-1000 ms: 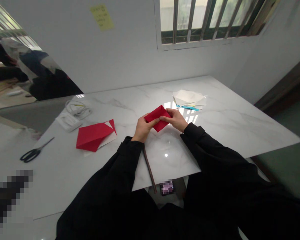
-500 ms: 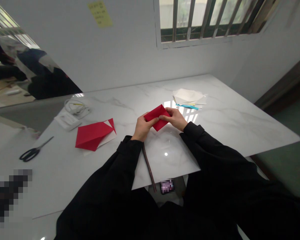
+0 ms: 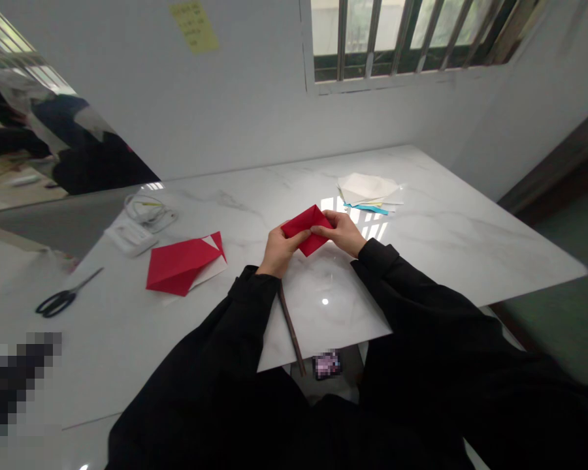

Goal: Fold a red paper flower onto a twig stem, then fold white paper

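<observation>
Because the left hand [image 3: 279, 251] and the right hand [image 3: 340, 234] are close together, the small folded red paper [image 3: 308, 230] sits pinched between them, held just above the worktop [image 3: 445, 254]. To the left of the left hand lies a larger folded red sheet [image 3: 181, 264] with white showing along one edge, and a pair of black-handled scissors [image 3: 61, 301] rests farther out on that side. Beyond the right hand is a loose pile of white paper [image 3: 367, 188] with a blue strip [image 3: 372, 209] at its edge, while a thin dark stick [image 3: 289, 326] lies just below the left wrist.
</observation>
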{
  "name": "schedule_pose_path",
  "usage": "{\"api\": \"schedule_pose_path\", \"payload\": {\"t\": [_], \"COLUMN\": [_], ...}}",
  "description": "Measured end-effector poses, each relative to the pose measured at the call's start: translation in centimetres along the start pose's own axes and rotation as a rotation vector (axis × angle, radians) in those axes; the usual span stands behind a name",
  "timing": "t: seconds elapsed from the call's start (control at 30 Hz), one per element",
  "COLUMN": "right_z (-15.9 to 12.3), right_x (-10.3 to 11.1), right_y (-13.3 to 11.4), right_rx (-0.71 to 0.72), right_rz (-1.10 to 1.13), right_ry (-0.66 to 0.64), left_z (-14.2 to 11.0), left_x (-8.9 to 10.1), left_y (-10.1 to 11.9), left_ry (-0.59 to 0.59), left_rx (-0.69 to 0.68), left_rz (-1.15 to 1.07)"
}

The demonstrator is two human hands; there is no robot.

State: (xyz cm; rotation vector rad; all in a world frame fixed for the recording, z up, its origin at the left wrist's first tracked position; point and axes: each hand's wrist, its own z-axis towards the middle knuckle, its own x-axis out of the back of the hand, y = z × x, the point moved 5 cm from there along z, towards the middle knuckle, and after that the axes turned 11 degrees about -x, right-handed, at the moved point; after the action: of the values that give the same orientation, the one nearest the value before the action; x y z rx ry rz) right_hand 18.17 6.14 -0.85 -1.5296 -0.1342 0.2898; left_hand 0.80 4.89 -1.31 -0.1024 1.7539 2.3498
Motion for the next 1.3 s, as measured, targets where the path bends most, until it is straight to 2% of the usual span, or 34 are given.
{"api": "schedule_pose_path", "payload": {"t": [0.63, 1.03, 1.3], "right_z": [0.2, 0.5, 0.3], "right_x": [-0.1, -0.2, -0.4], "right_y": [0.5, 0.8, 0.7], "right_rx": [0.003, -0.012, -0.005], "right_rz": [-0.023, 0.075, 0.057], "right_ry": [-0.004, -0.002, -0.007], "left_z": [-0.1, -0.3, 0.1], "left_x": [-0.1, -0.7, -0.1], "left_y": [0.1, 0.7, 1.2], "left_ry": [0.034, 0.035, 0.058], "left_rx": [0.023, 0.017, -0.056], "left_rz": [-0.036, -0.043, 0.111]}}
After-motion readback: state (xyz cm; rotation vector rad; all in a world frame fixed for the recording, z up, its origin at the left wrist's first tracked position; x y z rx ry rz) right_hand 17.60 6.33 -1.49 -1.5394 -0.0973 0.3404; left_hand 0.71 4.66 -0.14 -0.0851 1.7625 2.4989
